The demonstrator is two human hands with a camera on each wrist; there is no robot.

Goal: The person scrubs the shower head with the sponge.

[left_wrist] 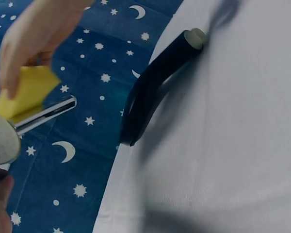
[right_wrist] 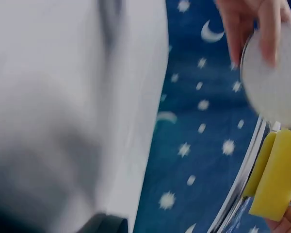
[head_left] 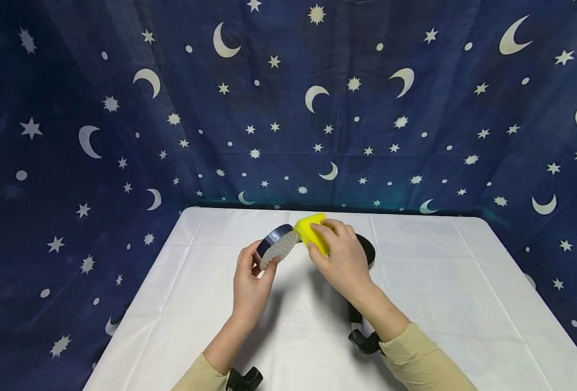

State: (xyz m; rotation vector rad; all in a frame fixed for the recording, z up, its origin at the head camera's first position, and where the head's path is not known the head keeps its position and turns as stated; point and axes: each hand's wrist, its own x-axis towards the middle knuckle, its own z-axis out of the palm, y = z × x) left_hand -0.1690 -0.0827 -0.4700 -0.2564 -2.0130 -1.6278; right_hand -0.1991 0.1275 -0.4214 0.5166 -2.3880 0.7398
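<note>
My left hand (head_left: pixel 250 282) holds a chrome shower head (head_left: pixel 280 248) by its round head, thumb on the pale grey face and fingers behind the rim. In the left wrist view its shiny handle (left_wrist: pixel 58 109) sticks out past a yellow sponge (left_wrist: pixel 31 92). My right hand (head_left: pixel 344 260) grips this sponge, which is bent around the handle close to the head. In the right wrist view the sponge (right_wrist: pixel 276 174) lies against the chrome handle (right_wrist: pixel 247 170), just below the grey face (right_wrist: pixel 276 82). Both hands are raised over the table.
A black shower head (head_left: pixel 367 251) lies on the white-covered table (head_left: pixel 415 304), partly hidden by the right hand and forearm; its handle (left_wrist: pixel 160 73) shows a pale end. Behind the table hangs a dark blue curtain (head_left: pixel 288 108) with moons and stars. Each wrist wears a black camera (head_left: pixel 364 342).
</note>
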